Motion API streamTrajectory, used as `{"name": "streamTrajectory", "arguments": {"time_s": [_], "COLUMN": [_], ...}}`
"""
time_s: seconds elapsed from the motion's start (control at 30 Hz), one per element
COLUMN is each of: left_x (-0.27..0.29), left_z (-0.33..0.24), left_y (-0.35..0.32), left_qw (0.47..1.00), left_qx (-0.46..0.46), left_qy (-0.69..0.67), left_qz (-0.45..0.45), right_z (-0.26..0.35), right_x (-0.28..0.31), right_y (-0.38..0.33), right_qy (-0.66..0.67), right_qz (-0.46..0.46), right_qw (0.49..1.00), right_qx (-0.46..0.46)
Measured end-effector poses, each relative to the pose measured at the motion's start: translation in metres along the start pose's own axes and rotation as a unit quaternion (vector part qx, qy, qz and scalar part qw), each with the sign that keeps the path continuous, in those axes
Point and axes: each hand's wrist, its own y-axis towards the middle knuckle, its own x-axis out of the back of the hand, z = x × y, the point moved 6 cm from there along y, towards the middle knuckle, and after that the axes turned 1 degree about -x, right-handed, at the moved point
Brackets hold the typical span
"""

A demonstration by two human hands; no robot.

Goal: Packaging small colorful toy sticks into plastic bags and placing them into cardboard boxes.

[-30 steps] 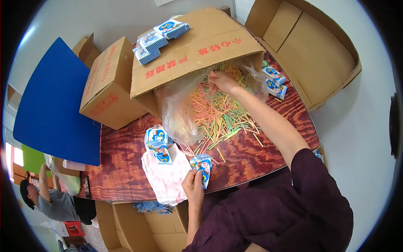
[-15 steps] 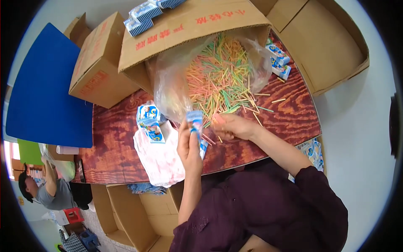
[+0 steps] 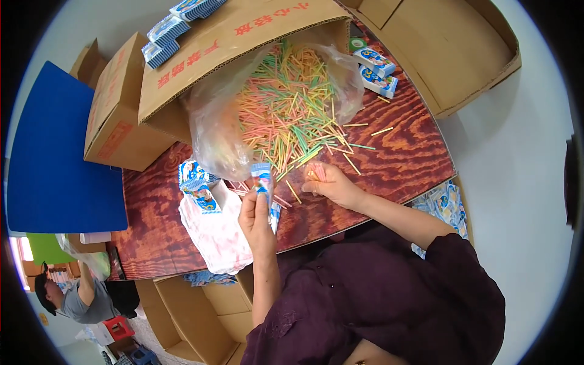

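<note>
Your left hand (image 3: 258,223) pinches a blue-and-white packet (image 3: 261,175) over the bench (image 3: 410,143); keep that grip light so its walls don't crumple. Your right hand (image 3: 339,190) curls around a bundle of pinkish sticks (image 3: 319,171); keep their ends even, without crushing. Beyond, left to right: pink-marked cloth (image 3: 213,240), clear plastic bag (image 3: 219,143), colourful stick heap (image 3: 295,109). A stray yellow stick (image 3: 293,191) lies between your hands, slightly in the way.

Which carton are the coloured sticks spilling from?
The large carton with blue-and-white packets on top: sticks spill from its open side onto the table. The carton left of it and the open one right show none.
</note>
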Motion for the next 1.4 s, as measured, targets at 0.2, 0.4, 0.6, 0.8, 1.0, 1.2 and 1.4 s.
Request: {"name": "streamTrajectory", "arguments": {"time_s": [0.2,0.4,0.6,0.8,1.0,1.2,1.4], "left_x": [0.009,0.015,0.025,0.025,0.023,0.031,0.028], "left_z": [0.008,0.014,0.022,0.02,0.02,0.029,0.037], "left_y": [-0.01,-0.018,-0.023,-0.022,-0.024,-0.028,-0.031], "left_qw": [0.999,0.998,0.996,0.996,0.994,0.994,0.996], "left_qx": [0.011,0.043,0.045,0.024,0.035,0.057,0.065], "left_qy": [-0.053,-0.044,-0.061,-0.073,-0.095,-0.073,-0.028], "left_qz": [-0.005,-0.035,-0.051,-0.054,-0.038,-0.06,-0.044], "right_z": [-0.005,0.003,0.002,-0.004,-0.001,0.007,0.01], "right_x": [0.012,0.016,0.011,0.015,0.016,0.012,0.007], "right_y": [0.006,0.012,0.008,0.007,0.006,-0.004,-0.003], "right_qy": [-0.045,-0.114,-0.216,-0.16,-0.175,-0.25,-0.295], "right_qz": [-0.086,-0.075,-0.066,-0.113,-0.086,-0.065,-0.065], "right_qw": [0.995,0.984,0.97,0.978,0.974,0.963,0.935], "right_qx": [0.028,0.113,0.092,0.078,0.112,0.072,0.184]}}
